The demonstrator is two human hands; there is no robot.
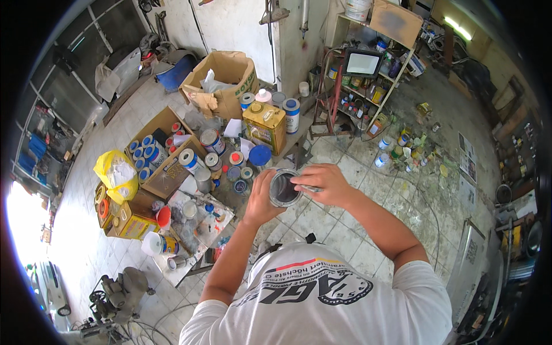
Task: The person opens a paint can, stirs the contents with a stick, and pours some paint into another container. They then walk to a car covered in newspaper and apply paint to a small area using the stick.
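Bare hands, left hand (261, 199) plus right hand (326, 181): two | open paint can (283, 188): one | thin stick (313, 188): one | cardboard cartons, tall carton (237, 94) plus low carton (172, 172): two | rectangular yellow tins (263, 127): at least two from where I stand | yellow bag (122, 192): one | lit tube lamp (458, 29): one

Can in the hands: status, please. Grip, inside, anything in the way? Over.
Left hand around can. Right hand pinching thin tool at its mouth, tip unclear. Inside looks dark. Blue-topped container close beyond left hand.
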